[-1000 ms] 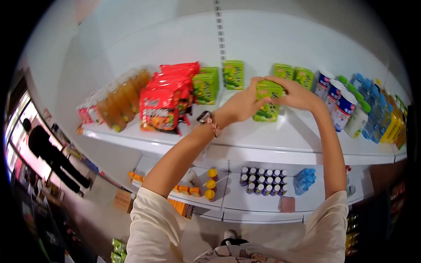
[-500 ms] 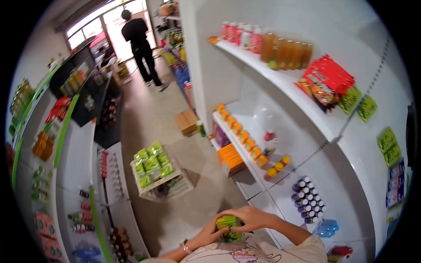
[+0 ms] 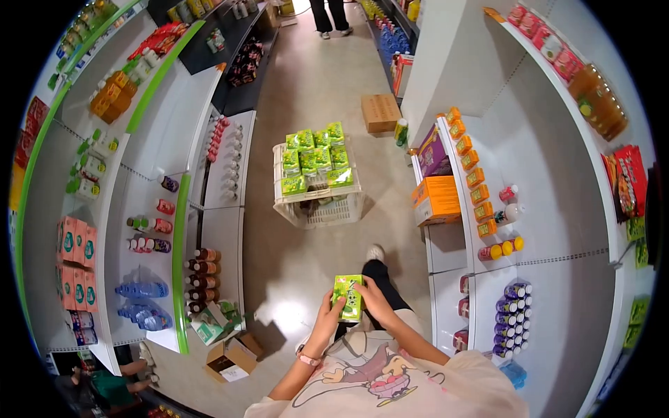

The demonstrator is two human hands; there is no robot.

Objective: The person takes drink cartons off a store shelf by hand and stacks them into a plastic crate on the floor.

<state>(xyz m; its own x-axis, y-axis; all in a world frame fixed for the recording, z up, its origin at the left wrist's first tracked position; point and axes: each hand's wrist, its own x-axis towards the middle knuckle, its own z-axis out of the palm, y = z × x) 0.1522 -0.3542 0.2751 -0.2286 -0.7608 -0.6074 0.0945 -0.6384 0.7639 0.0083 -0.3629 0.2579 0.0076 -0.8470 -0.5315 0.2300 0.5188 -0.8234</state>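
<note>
A green printed carton [image 3: 348,298] is held upright in front of my chest, between both hands. My left hand [image 3: 326,315] grips its left side, with the thumb across the front. My right hand [image 3: 376,301] closes on the right side, fingers near the top edge. Farther ahead on the floor is a white plastic crate [image 3: 317,211]. Several similar green cartons [image 3: 322,159] stand in rows on top of it, apart from my hands.
Shelves with bottles [image 3: 202,275] and cartons line the left. To the right, a white shelf holds orange packs [image 3: 476,177] and purple bottles [image 3: 513,313]. A cardboard box [image 3: 380,113] lies beyond the crate, an opened one [image 3: 230,359] at lower left. A person [image 3: 331,15] stands far ahead.
My view has turned left and tilted down, bringing the crate to the centre. Both hands keep hold of the green carton, whose front now faces up more fully.
</note>
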